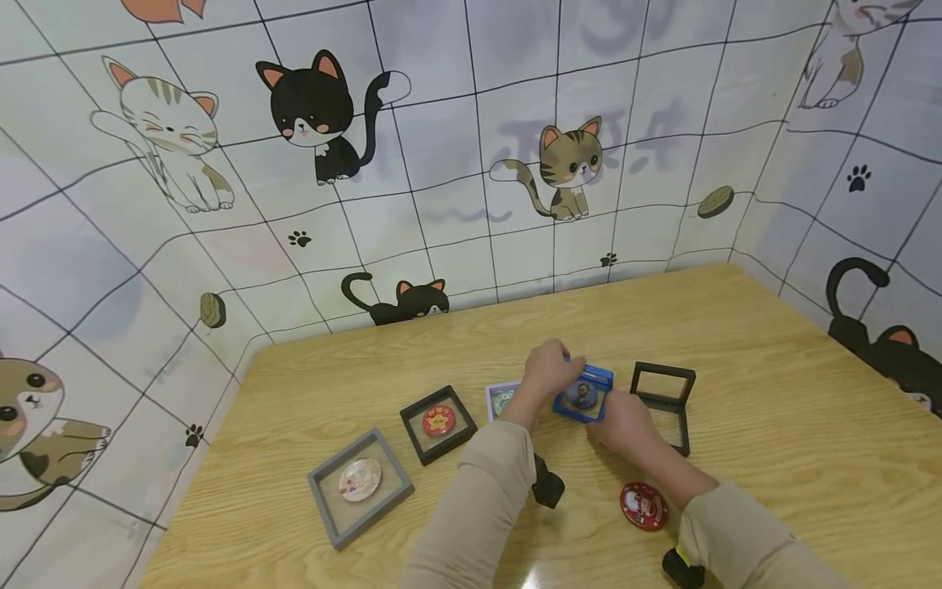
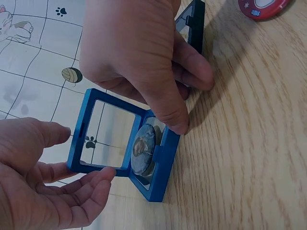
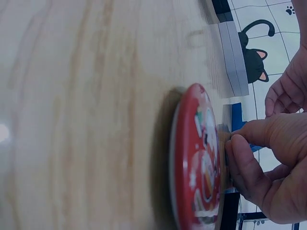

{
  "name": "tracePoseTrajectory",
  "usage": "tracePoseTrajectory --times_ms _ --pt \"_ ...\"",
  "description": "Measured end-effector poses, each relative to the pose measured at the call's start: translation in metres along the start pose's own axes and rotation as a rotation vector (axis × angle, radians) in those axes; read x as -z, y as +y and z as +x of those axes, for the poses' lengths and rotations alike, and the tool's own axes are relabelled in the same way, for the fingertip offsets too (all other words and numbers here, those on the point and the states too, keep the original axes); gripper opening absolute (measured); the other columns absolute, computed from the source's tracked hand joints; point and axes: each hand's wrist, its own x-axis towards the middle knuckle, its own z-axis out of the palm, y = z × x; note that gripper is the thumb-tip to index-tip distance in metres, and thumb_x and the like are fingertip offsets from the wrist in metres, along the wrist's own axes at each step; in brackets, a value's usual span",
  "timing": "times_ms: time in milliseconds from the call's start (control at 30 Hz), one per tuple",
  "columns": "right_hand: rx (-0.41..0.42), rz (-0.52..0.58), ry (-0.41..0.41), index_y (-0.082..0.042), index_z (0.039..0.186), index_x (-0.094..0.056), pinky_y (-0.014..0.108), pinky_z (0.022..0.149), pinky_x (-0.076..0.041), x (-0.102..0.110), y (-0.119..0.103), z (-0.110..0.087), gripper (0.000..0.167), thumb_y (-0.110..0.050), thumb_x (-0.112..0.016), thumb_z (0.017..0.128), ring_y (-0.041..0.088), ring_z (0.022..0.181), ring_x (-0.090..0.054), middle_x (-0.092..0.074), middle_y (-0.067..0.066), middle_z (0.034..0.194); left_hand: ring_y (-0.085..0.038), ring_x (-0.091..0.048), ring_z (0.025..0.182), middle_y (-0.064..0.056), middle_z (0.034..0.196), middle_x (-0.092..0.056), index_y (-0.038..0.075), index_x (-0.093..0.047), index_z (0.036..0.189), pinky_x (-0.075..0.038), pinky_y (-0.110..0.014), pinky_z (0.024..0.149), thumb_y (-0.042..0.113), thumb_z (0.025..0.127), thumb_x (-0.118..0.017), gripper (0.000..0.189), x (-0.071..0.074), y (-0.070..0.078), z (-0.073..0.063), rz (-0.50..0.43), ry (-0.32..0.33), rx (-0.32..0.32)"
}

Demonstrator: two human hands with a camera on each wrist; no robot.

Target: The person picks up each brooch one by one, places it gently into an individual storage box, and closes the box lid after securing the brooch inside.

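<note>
A blue hinged display frame [image 1: 603, 377] stands with its lid raised from its base. Inside the base lies a round blue badge [image 2: 143, 149] with a figure on it, against clear film. My left hand [image 1: 548, 370] holds the raised lid by its outer edge and corner, thumb on one side. At the base's near right edge, my right hand [image 1: 625, 421] grips the rim, its thumb [image 2: 168, 112] on the edge and fingers bent. Parts of the frame are hidden behind both hands in the head view.
Right of the hands lies an unfolded black frame [image 1: 688, 425]. A red badge [image 1: 643, 505] lies nearer. Leftward are a pale purple frame [image 1: 490, 401] partly behind the left arm, a black frame [image 1: 456, 444] and a grey frame [image 1: 377, 515], each holding a badge. Cat-patterned walls [image 1: 441, 164] border the wooden table [image 1: 773, 458].
</note>
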Motion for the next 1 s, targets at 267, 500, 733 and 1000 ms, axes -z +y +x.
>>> tracePoseTrajectory --times_ms 267,500,733,1000 --pt "0.023 -0.009 0.027 0.012 0.081 -0.056 0.03 0.047 -0.041 0.0 0.0 -0.002 0.019 -0.001 -0.062 0.068 0.018 0.052 -0.05 -0.055 0.01 0.062 -0.009 -0.032 0.046 0.0 0.056 -0.043 0.004 -0.056 0.076 -0.028 -0.021 0.043 0.03 0.087 -0.058 0.028 0.0 -0.004 -0.003 -0.009 -0.01 0.012" --pt "0.023 0.003 0.036 0.014 0.086 -0.057 0.031 0.048 -0.042 -0.002 0.003 -0.002 0.025 -0.001 -0.062 0.067 0.02 0.054 -0.049 -0.057 0.012 0.064 -0.008 -0.023 0.039 0.004 0.045 -0.029 0.011 -0.037 0.056 -0.023 -0.022 0.039 0.024 0.083 -0.064 0.04 -0.003 -0.008 -0.006 -0.028 -0.035 0.054" --pt "-0.02 0.028 0.021 0.014 0.083 -0.057 0.028 0.044 -0.039 -0.002 0.003 -0.002 0.023 -0.003 -0.061 0.069 0.018 0.05 -0.05 -0.055 0.009 0.06 -0.007 -0.019 0.036 0.005 0.039 -0.023 0.013 -0.029 0.046 -0.022 -0.021 0.037 0.025 0.079 -0.069 0.053 -0.004 -0.011 -0.01 0.052 -0.068 0.056" --pt "-0.059 0.024 -0.007 0.014 0.082 -0.057 0.027 0.043 -0.039 -0.001 0.001 -0.002 0.022 -0.004 -0.062 0.071 0.016 0.05 -0.052 -0.057 0.009 0.061 -0.013 -0.046 0.053 -0.001 0.061 -0.054 0.003 -0.06 0.076 -0.04 -0.024 0.049 0.023 0.074 -0.073 0.024 -0.009 -0.013 -0.011 0.073 -0.062 0.084"
